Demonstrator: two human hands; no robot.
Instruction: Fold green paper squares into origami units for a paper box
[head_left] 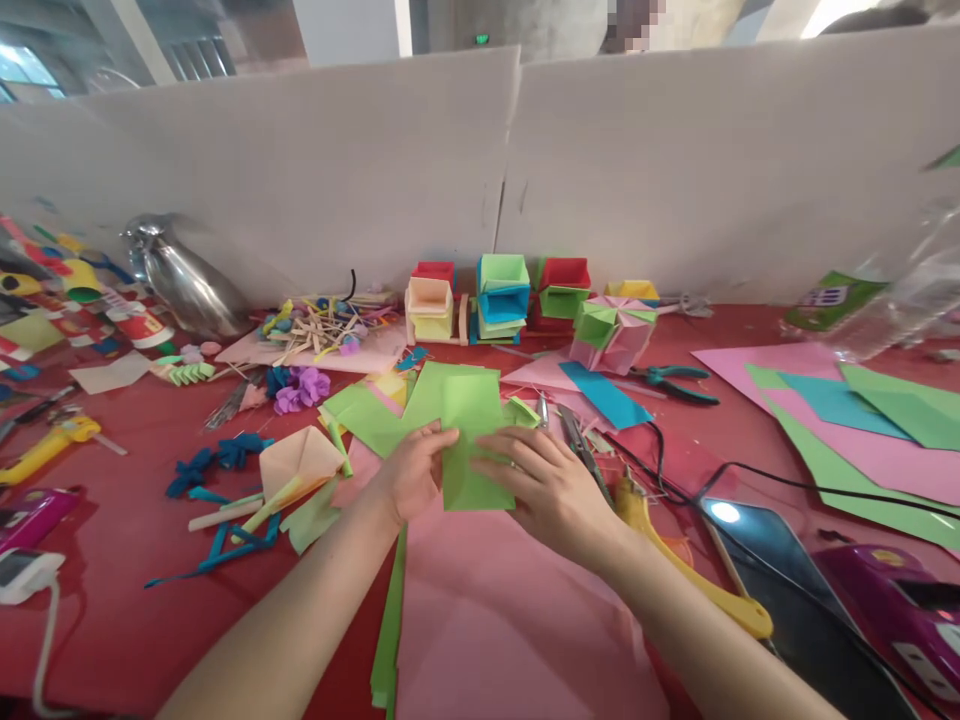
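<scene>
A light green rectangle of paper (476,480) is held up above the red table in the middle of the view. My left hand (420,465) pinches its left edge, thumb in front. Across its right side lie the fingers of my right hand (551,485), gripping that edge; the fingertips rest on the front face and a ring shows on one finger. Below is a large sheet of pink paper (517,620), with green sheets (386,640) showing beneath its left edge. More green paper (375,415) lies just behind my hands.
Folded paper boxes (504,300) stand at the back by a white partition (337,190). Pliers (679,383), a yellow glue gun (690,575), a phone (795,600) and black cables lie right. Left are paper scraps (300,460), a metal jug (187,280) and a yellow tool (49,450).
</scene>
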